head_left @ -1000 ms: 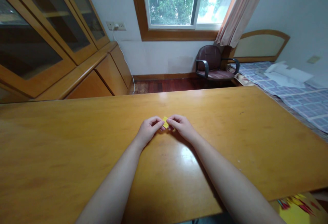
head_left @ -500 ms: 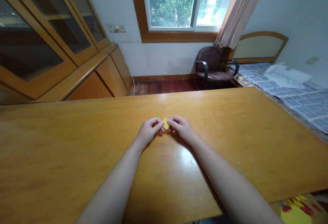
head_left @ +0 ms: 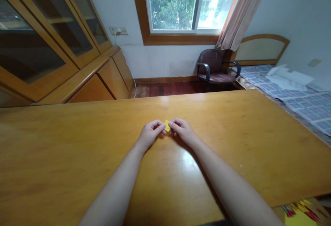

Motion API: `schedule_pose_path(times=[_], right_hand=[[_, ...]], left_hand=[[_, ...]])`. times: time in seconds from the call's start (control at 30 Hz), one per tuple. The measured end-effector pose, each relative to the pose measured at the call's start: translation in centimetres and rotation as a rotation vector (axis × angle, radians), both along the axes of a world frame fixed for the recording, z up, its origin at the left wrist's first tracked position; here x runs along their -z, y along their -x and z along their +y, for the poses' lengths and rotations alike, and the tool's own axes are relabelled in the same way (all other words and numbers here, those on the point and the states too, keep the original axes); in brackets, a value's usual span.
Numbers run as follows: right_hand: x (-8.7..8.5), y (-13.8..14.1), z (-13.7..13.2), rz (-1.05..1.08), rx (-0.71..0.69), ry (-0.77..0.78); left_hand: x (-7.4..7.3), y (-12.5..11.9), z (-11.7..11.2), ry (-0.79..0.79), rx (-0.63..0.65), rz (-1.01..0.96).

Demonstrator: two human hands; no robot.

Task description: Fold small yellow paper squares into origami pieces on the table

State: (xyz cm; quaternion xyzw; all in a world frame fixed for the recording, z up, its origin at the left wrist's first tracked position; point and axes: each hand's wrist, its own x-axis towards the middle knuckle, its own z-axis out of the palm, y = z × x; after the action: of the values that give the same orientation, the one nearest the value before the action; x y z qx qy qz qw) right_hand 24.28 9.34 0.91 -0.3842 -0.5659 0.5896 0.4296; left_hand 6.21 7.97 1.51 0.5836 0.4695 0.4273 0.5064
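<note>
A small yellow piece of folded paper, roughly diamond-shaped, is held between my two hands over the middle of the wooden table. My left hand pinches its left corner between thumb and fingers. On the other side, my right hand grips the right corner the same way. The fingertips behind the paper are partly hidden.
Yellow paper and small coloured items lie below the table's right front edge. Beyond the table stand a dark red armchair, a bed with white sheets on it, and a glass-doored cabinet at left.
Both hands keep their pinch on the paper and barely move. The whole view has shifted very slightly downward.
</note>
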Motion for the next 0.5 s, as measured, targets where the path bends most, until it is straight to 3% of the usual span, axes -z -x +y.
schedule_pose_path(times=[0.2, 0.5], right_hand=[[-0.19, 0.12, 0.10, -0.020, -0.004, -0.005], [0.10, -0.03, -0.06, -0.031, -0.024, -0.001]], left_hand=[[0.18, 0.15, 0.14, -0.046, -0.072, 0.023], [0.09, -0.14, 0.14, -0.036, -0.011, -0.003]])
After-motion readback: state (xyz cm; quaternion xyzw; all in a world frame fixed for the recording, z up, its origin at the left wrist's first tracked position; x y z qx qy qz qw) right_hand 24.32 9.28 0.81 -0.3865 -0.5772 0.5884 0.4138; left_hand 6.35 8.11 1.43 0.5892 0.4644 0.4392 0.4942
